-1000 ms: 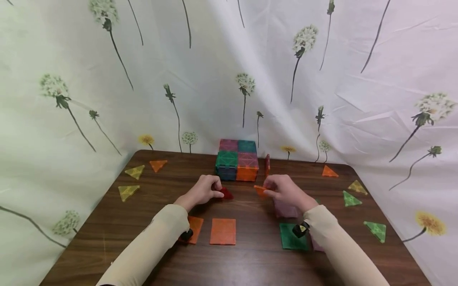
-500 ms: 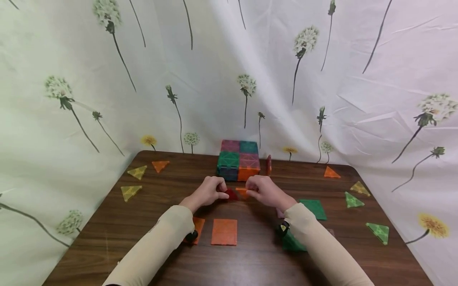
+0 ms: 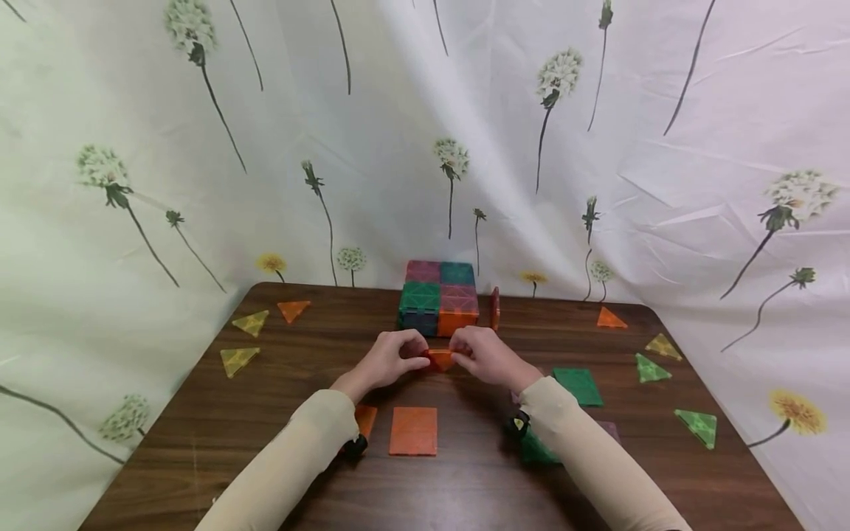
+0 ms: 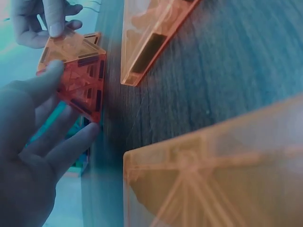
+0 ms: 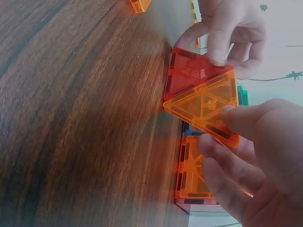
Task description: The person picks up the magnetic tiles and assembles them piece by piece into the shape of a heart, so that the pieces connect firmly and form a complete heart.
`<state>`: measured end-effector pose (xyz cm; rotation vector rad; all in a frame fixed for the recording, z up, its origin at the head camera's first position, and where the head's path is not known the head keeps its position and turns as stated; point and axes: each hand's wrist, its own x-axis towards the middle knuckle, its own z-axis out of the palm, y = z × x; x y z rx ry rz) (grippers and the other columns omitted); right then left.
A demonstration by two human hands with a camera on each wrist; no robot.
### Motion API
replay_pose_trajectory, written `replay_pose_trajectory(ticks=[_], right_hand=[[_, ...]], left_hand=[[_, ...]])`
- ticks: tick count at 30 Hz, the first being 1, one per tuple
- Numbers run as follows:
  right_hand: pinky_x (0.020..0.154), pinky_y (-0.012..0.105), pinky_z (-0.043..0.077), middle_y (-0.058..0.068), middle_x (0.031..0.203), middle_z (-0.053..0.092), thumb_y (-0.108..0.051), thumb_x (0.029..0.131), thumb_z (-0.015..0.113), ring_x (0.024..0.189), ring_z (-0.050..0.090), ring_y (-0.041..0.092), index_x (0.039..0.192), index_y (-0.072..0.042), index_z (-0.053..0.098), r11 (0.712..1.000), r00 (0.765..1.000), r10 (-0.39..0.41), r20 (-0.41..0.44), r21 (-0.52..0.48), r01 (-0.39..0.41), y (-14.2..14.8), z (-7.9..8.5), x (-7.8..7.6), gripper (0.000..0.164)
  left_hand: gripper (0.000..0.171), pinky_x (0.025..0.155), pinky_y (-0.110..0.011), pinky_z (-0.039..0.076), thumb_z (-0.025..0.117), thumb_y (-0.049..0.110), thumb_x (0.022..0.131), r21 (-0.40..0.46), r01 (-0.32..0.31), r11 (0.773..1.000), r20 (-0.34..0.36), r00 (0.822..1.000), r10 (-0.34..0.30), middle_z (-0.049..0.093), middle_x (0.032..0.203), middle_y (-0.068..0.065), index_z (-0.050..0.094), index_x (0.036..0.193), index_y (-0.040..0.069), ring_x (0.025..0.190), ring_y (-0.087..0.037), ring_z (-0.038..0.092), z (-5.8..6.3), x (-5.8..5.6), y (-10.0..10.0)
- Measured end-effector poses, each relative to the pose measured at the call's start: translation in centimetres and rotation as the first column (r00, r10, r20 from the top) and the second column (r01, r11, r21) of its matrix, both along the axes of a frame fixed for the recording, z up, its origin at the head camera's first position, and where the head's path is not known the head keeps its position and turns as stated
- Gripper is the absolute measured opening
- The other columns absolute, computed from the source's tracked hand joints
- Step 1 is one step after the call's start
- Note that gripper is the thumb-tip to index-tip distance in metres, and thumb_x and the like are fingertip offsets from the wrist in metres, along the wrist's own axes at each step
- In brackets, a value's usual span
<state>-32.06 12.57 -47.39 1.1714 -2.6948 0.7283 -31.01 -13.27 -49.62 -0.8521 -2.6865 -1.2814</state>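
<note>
My left hand [image 3: 392,358] pinches a red triangular magnetic tile [image 5: 189,71] between thumb and fingers. Opposite it, my right hand [image 3: 488,355] pinches an orange triangular magnetic tile [image 5: 206,101]. The two triangles stand tilted up from the table and meet along one slanting edge, as the right wrist view shows. In the head view the fingers cover most of the red one. Just behind both hands sits a low box of magnetic tiles [image 3: 425,295], its top made of green, purple and teal squares, with an orange square on the front.
An upright red tile [image 3: 495,308] stands right of the box. Nearer me lie an orange square [image 3: 413,431] and another beneath the left wrist. Green squares [image 3: 578,386] lie by the right forearm. Yellow triangles [image 3: 237,360] lie left, green triangles [image 3: 697,428] right.
My right hand has moved left with the orange triangle, and my left hand slightly right with the red one. The two tiles, apart before, now touch edge to edge.
</note>
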Motion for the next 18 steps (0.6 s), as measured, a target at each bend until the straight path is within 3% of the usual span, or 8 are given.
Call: replay_pose_trajectory(ticks=[5,11,14,18], right_hand=[[0.08,0.031,0.059,-0.001,0.097,0.07,-0.013,0.097,0.078,0.086,0.064,0.013,0.102,-0.014,0.073,1.0,1.0,-0.011,-0.016,0.013,0.011,-0.1,0.1,0.2,0.008],[0.078,0.031,0.059,-0.001,0.095,0.072,-0.015,0.094,0.081,0.084,0.065,0.012,0.1,-0.014,0.077,0.999,0.999,-0.029,-0.045,0.029,0.03,0.5,0.3,0.4,0.007],[0.077,0.032,0.06,-0.001,0.093,0.073,-0.013,0.093,0.082,0.084,0.067,0.012,0.098,-0.013,0.078,0.998,0.998,-0.042,-0.042,0.033,0.044,1.0,0.2,0.3,0.006],[0.076,0.031,0.06,-0.003,0.091,0.074,-0.015,0.093,0.082,0.082,0.068,0.01,0.096,-0.013,0.079,0.995,0.998,-0.062,-0.024,0.075,0.064,1.5,-0.1,0.2,0.005]], left_hand=[[0.01,0.088,-0.037,0.059,0.078,0.016,0.097,0.039,0.014,0.999,-0.011,1.0,-0.013,0.073,0.098,0.003,0.074,0.104,0.011,0.092,-0.012,0.068,0.0,0.1,0.0],[0.012,0.09,-0.037,0.058,0.076,0.023,0.1,0.023,0.009,1.0,0.022,1.0,-0.01,0.074,0.101,0.006,0.075,0.108,0.014,0.095,-0.011,0.068,0.4,0.3,-0.5],[0.012,0.089,-0.037,0.058,0.074,0.025,0.101,0.023,-0.016,1.0,0.007,1.0,0.016,0.074,0.101,0.006,0.075,0.109,0.016,0.094,-0.011,0.067,0.5,0.4,-1.6],[0.01,0.085,-0.039,0.059,0.075,0.022,0.1,0.014,-0.078,0.997,-0.065,0.995,0.079,0.073,0.098,0.005,0.076,0.107,0.015,0.09,-0.011,0.067,0.4,0.4,-4.1]])
